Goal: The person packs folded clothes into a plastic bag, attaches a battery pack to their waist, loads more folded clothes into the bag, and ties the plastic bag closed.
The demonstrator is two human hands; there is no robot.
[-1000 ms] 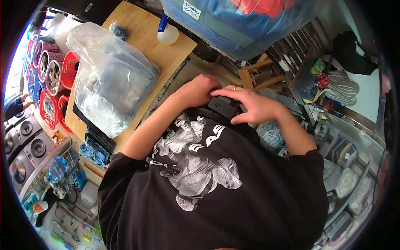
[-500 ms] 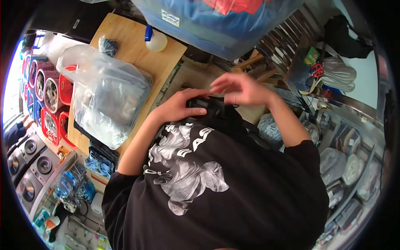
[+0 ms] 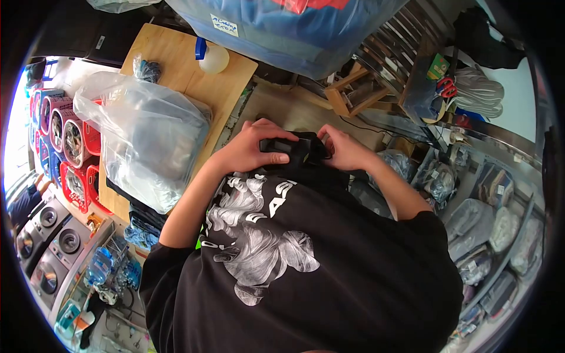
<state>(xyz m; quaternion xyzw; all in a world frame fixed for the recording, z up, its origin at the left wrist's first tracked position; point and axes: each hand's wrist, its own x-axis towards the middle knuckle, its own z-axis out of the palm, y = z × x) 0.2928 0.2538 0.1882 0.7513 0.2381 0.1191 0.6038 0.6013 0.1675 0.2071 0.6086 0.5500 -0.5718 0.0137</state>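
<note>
At my waist, just past the hem of my black T-shirt [image 3: 376, 265], is a black box-like thing [image 3: 301, 150]; its exact kind cannot be made out. My left hand [image 3: 258, 147] grips its left side, thumb below and fingers above. On the other side, my right hand [image 3: 342, 150] has its fingers curled and pinched against dark material beside the box. What lies between those fingertips is hidden.
A wooden table [image 3: 232, 88] on the left carries a full clear plastic bag [image 3: 159, 135] and a spray bottle [image 3: 213, 60]. A large wrapped blue bundle [image 3: 282, 47] stands ahead. Bagged items fill a glass case [image 3: 494, 235] on the right. Another person's sleeve [image 3: 23, 203] shows far left.
My right hand has come down from above the black box-like thing to its right side, and its fingers have closed in. My left hand keeps its grip. The view has shifted slightly.
</note>
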